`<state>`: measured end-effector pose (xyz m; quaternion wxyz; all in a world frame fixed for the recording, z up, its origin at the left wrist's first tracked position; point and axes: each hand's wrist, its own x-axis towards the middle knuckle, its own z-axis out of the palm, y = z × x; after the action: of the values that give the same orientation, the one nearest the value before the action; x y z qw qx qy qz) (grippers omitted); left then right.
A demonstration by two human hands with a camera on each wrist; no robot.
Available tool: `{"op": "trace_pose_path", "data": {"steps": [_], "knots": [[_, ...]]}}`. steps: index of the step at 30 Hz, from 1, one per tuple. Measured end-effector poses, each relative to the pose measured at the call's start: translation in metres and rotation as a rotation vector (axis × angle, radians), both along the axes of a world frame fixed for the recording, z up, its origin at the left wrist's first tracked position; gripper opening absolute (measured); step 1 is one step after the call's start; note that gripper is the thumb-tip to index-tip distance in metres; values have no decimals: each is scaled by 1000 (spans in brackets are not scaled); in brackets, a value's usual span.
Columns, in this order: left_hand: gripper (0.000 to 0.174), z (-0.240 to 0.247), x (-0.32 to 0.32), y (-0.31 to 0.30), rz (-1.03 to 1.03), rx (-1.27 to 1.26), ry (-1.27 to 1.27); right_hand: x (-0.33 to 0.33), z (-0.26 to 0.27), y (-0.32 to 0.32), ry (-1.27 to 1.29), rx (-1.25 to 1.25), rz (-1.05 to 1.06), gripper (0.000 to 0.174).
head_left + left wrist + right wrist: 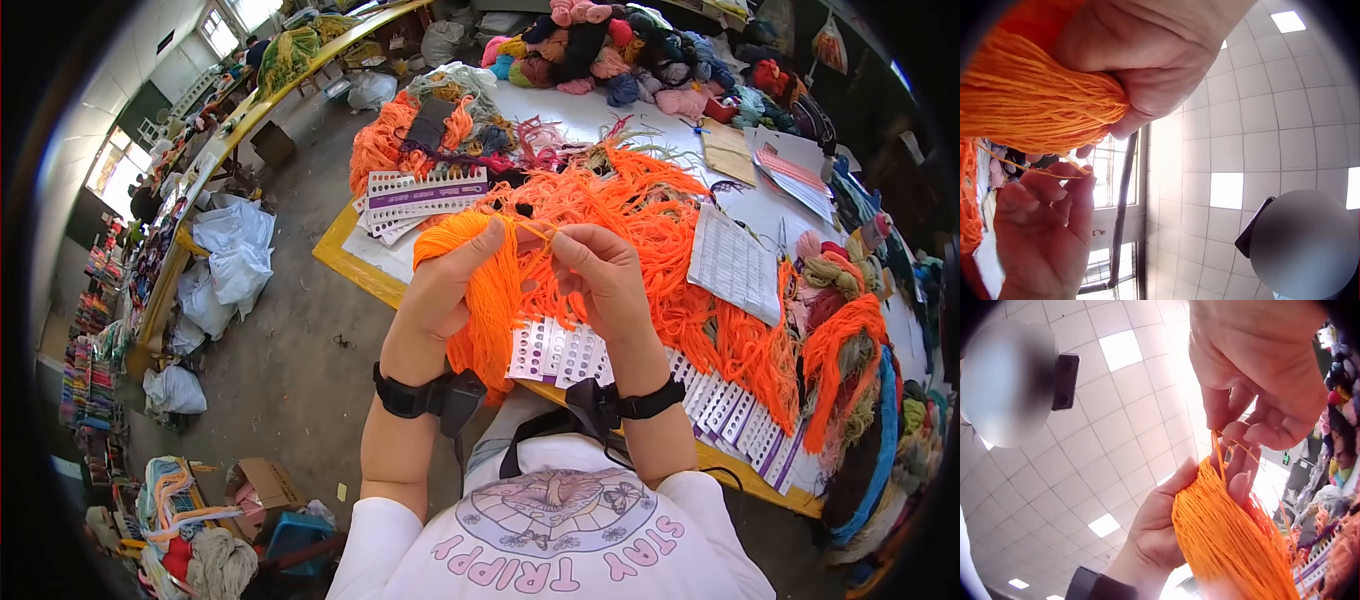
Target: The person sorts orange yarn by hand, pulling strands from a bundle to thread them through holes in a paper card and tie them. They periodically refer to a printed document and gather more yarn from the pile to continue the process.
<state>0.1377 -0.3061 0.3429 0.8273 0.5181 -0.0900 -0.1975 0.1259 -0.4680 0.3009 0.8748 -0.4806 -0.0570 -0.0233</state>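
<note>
A thick hank of bright orange yarn [487,300] hangs from my left hand [455,275], which grips it near its top with the thumb pressed along the side. Close beside it, my right hand [605,275] pinches a thin orange strand [535,232] drawn out from the top of the hank. In the right wrist view the strand [1215,442] runs from the hank [1229,531] up to the right fingertips [1213,422]. From the left wrist view, the right hand [1047,231] sits just below the looped end of the hank [1054,100].
Loose orange yarn [640,200] covers much of the table, over white punched sample cards [560,352]. A printed sheet [735,262] lies on the yarn. Coloured yarn balls [590,50] pile up at the back. White sacks [235,245] stand on the floor at left.
</note>
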Motion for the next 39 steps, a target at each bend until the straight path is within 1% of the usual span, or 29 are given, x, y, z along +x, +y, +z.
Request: {"op": "trace_pose_path", "data": {"steps": [6,9,12,15,17,19,20,22,23,26,29,32,35,39], "knots": [[40,-4,1,-2,-24,-55,16,-1,-2,-1,71,101,20,14],[40,-4,1,-3,-10,-73,24,-2,2,-2,77,28,48,14],[40,-5,2,-3,-31,-91,29,-5,2,15,-158,-196,-110,13],[41,-7,3,-4,-43,-108,29,-6,7,11,-31,-109,-27,13],[41,-11,5,-1,-53,-93,41,1,-5,-5,47,201,252,13],[42,-10,3,-1,-29,-86,55,-1,2,-3,82,203,289,13],[42,-9,2,-2,-18,-82,63,-6,7,4,78,50,184,14],[41,-9,2,-3,-68,-73,53,-10,11,10,61,-122,58,15],[40,-8,2,-4,-93,-69,48,-10,10,11,48,-141,39,15],[36,-7,1,-7,-39,-85,11,-7,4,9,61,-113,46,15],[28,1,-2,-2,-21,-73,85,-5,-4,3,86,-46,76,13],[23,-8,4,0,35,-103,37,-5,-7,1,70,-6,71,12],[21,-4,3,-2,45,-86,86,-4,-10,-1,53,38,70,12],[18,-13,8,-5,5,-79,35,-4,-11,0,51,64,83,13]]}}
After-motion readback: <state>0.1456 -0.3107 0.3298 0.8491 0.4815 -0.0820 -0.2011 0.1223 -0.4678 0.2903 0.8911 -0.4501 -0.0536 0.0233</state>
